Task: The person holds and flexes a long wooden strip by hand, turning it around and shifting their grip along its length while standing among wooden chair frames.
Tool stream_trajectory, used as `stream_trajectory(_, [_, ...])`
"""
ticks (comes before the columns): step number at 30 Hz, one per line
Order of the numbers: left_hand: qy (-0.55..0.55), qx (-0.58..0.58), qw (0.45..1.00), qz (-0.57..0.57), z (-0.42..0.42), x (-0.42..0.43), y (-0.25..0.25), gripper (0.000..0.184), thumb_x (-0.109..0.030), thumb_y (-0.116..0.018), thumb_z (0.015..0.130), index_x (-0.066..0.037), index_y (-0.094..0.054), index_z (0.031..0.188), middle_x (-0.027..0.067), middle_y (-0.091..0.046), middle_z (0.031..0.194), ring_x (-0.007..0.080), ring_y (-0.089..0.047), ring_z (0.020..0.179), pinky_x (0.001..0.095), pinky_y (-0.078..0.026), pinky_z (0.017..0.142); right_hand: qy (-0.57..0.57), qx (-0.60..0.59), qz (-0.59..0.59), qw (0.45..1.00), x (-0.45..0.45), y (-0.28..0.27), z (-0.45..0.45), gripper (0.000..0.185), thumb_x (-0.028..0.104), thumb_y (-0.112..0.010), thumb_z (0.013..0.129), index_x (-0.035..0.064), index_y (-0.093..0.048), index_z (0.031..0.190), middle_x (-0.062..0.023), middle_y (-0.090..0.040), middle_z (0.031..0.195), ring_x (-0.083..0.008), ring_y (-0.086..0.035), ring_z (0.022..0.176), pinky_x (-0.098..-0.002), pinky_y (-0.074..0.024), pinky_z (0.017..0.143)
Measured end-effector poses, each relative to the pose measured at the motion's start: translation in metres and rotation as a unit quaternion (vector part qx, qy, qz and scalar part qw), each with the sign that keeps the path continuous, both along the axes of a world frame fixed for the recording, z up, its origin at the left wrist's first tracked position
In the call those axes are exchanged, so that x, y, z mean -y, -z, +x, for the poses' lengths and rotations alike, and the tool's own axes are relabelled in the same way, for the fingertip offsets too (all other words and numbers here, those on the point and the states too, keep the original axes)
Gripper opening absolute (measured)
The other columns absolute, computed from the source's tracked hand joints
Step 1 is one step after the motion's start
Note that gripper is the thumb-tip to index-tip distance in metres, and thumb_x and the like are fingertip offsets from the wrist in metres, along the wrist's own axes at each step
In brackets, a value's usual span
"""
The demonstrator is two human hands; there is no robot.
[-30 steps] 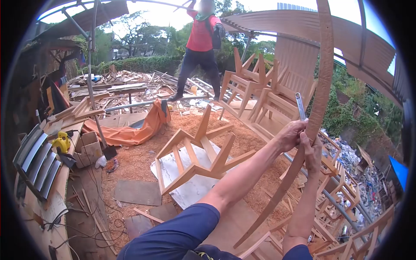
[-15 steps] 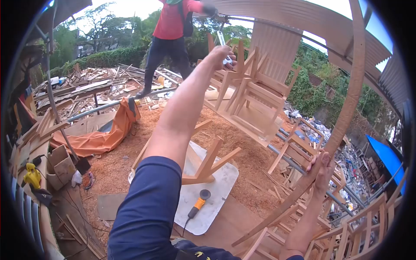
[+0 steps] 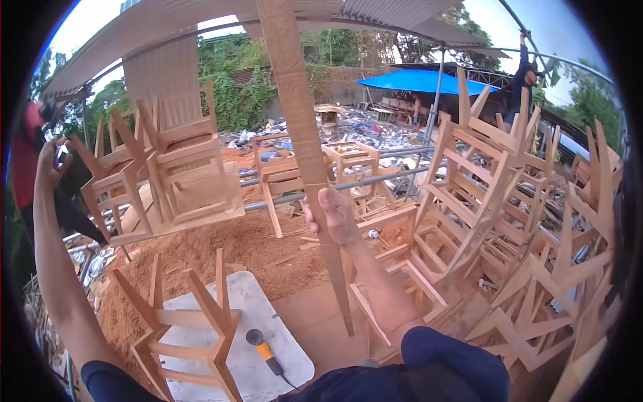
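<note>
My right hand [image 3: 337, 216] is wrapped around a long, narrow wooden board [image 3: 295, 94], which stands nearly upright and leans slightly. Far to the left, my raised left hand [image 3: 53, 161] has its fingers closed on a silver wrench [image 3: 63, 158], mostly covered by the hand. Close by that hand is a person in a red top [image 3: 27, 144], partly cut off by the view edge. Below, an unfinished wooden chair frame [image 3: 184, 328] rests legs-up on a white board [image 3: 268, 308], beside an orange and black angle grinder [image 3: 264, 352].
Stacked wooden chair frames [image 3: 181, 161] stand on a platform at the left. More chair frames [image 3: 462, 194] pile up on the right. Metal pipes [image 3: 375, 179] cross behind the board. Sawdust [image 3: 261, 251] covers the ground. Another person [image 3: 519, 87] reaches up near a blue tarp [image 3: 429, 82].
The view has swung right, so my left arm and the person in red now sit at the left edge. Both hands keep hold of the wrench and board.
</note>
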State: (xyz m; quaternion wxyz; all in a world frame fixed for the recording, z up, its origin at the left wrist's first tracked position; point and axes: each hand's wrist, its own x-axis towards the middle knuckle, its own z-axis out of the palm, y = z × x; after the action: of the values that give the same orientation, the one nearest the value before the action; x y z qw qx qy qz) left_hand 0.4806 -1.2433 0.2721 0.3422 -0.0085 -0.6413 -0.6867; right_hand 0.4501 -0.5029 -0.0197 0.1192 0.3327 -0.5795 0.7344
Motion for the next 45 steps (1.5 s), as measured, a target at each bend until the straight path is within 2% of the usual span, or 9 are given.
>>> stream_trajectory(12, [0.025, -0.027, 0.999, 0.026, -0.062, 0.044, -0.021, 0.024, -0.022, -0.051, 0.106, -0.005, -0.059, 0.120, 0.0092, -0.068, 0.104, 0.0181, -0.069, 0.097, 0.0292, -0.059, 0.061, 0.060, 0.016, -0.004, 0.998, 0.004, 0.002, 0.008, 0.071, 0.071, -0.053, 0.098, 0.0009, -0.059, 0.110, -0.0056, -0.060, 0.081, -0.0096, -0.056, 0.062, -0.0224, -0.0467, 0.054])
stream_trajectory(26, [0.078, -0.029, 0.996, 0.034, -0.064, 0.057, -0.034, 0.022, -0.012, -0.050, 0.105, 0.001, -0.059, 0.121, 0.0187, -0.068, 0.110, 0.0258, -0.070, 0.105, 0.0384, -0.064, 0.067, 0.109, -0.006, -0.018, 0.994, -0.008, 0.002, 0.008, 0.069, 0.071, -0.050, 0.099, 0.0029, -0.060, 0.107, -0.0037, -0.060, 0.078, -0.0082, -0.057, 0.061, -0.0212, -0.0459, 0.053])
stream_trajectory(28, [0.152, -0.011, 0.988, 0.040, -0.065, 0.069, -0.026, 0.022, -0.010, -0.050, 0.105, 0.002, -0.059, 0.121, 0.0201, -0.068, 0.111, 0.0269, -0.070, 0.106, 0.0397, -0.065, 0.068, 0.131, -0.019, 0.009, 0.991, -0.017, 0.012, -0.002, 0.062, 0.066, -0.048, 0.103, 0.0050, -0.060, 0.105, -0.0027, -0.062, 0.075, -0.0086, -0.060, 0.059, -0.0216, -0.0476, 0.050])
stream_trajectory(30, [0.381, 0.014, 0.922, 0.062, -0.025, 0.089, -0.026, 0.022, -0.009, -0.049, 0.105, 0.003, -0.059, 0.121, 0.0214, -0.068, 0.112, 0.0280, -0.070, 0.107, 0.0410, -0.065, 0.069, 0.040, 0.016, -0.043, 0.998, -0.021, 0.015, -0.018, 0.057, 0.063, -0.045, 0.105, 0.0071, -0.059, 0.105, -0.0027, -0.062, 0.074, -0.0098, -0.060, 0.059, -0.0224, -0.0502, 0.050])
stream_trajectory(31, [0.178, -0.014, 0.983, 0.032, 0.013, 0.041, 0.001, 0.020, -0.009, -0.052, 0.104, 0.003, -0.059, 0.119, 0.0191, -0.068, 0.109, 0.0263, -0.070, 0.102, 0.0394, -0.065, 0.069, 0.020, 0.015, -0.052, 0.998, -0.016, 0.012, -0.021, 0.057, 0.063, -0.046, 0.105, 0.0072, -0.058, 0.106, -0.0028, -0.061, 0.074, -0.0101, -0.060, 0.059, -0.0225, -0.0504, 0.050])
stream_trajectory(33, [0.017, -0.046, 0.999, 0.007, 0.019, -0.007, 0.018, 0.016, -0.009, -0.056, 0.102, 0.001, -0.060, 0.114, 0.0146, -0.067, 0.102, 0.0231, -0.070, 0.093, 0.0363, -0.065, 0.068, -0.012, 0.010, -0.064, 0.998, -0.026, 0.006, -0.034, 0.056, 0.063, -0.046, 0.105, 0.0075, -0.056, 0.106, -0.0031, -0.059, 0.076, -0.0107, -0.059, 0.058, -0.0227, -0.0507, 0.051])
stream_trajectory(37, [-0.030, -0.032, 0.999, 0.002, -0.022, -0.002, 0.017, 0.013, -0.009, -0.060, 0.100, 0.000, -0.061, 0.109, 0.0096, -0.067, 0.095, 0.0188, -0.070, 0.083, 0.0323, -0.065, 0.068, -0.001, 0.009, -0.092, 0.996, -0.055, 0.016, -0.027, 0.056, 0.064, -0.048, 0.104, 0.0081, -0.052, 0.108, -0.0035, -0.054, 0.078, -0.0118, -0.057, 0.058, -0.0232, -0.0515, 0.052])
stream_trajectory(40, [-0.112, -0.021, 0.993, 0.032, 0.022, -0.074, 0.018, 0.013, -0.009, -0.060, 0.101, 0.000, -0.059, 0.110, 0.0083, -0.066, 0.094, 0.0162, -0.070, 0.081, 0.0306, -0.066, 0.068, 0.101, 0.006, -0.084, 0.991, -0.053, 0.008, -0.013, 0.060, 0.067, -0.047, 0.103, 0.0071, -0.050, 0.108, -0.0023, -0.049, 0.076, -0.0115, -0.052, 0.056, -0.0223, -0.0460, 0.050])
stream_trajectory(45, [-0.108, 0.009, 0.994, 0.028, 0.021, -0.041, 0.012, 0.014, -0.008, -0.064, 0.098, -0.001, -0.060, 0.111, 0.0067, -0.057, 0.096, 0.0139, -0.066, 0.081, 0.0307, -0.067, 0.068, 0.092, 0.016, -0.093, 0.991, -0.073, 0.014, -0.013, 0.062, 0.068, -0.047, 0.102, 0.0073, -0.048, 0.111, -0.0024, -0.049, 0.077, -0.0109, -0.050, 0.057, -0.0225, -0.0443, 0.051])
